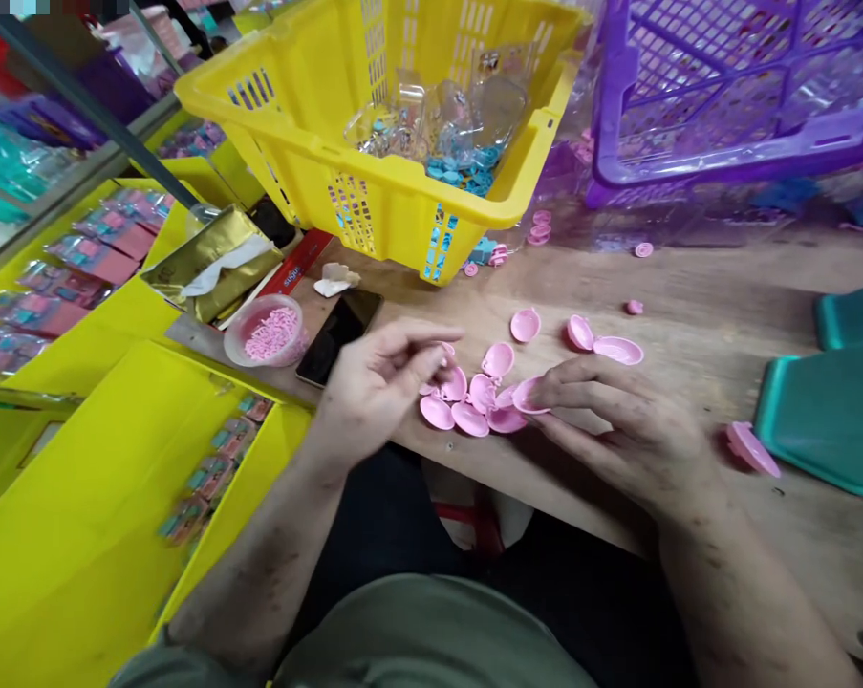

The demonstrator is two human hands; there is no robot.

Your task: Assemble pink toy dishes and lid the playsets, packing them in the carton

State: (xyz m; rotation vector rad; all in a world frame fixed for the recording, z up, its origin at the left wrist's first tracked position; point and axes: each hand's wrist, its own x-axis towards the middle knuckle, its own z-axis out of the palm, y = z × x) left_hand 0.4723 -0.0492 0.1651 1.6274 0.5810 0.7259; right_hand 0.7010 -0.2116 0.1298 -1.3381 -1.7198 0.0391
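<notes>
Several small pink oval plastic shells (469,419) lie in a cluster near the table's front edge. My right hand (610,420) pinches one pink shell (526,396) between thumb and fingers at the cluster's right side. Over the left end of the cluster, my left hand (380,387) has its thumb and fingers brought together. Something tiny may sit at those fingertips, too small to make out. Loose pink shells (525,325) rest just beyond, and an opened pair (617,351) lies behind my right hand.
A tub of small pink pieces (273,334) and a black phone (339,334) stand left. Behind are a yellow basket (374,162) and a purple basket (689,172). Teal bins (825,420) stand right, with a pink shell beside them. Yellow boxes (116,459) fill the left.
</notes>
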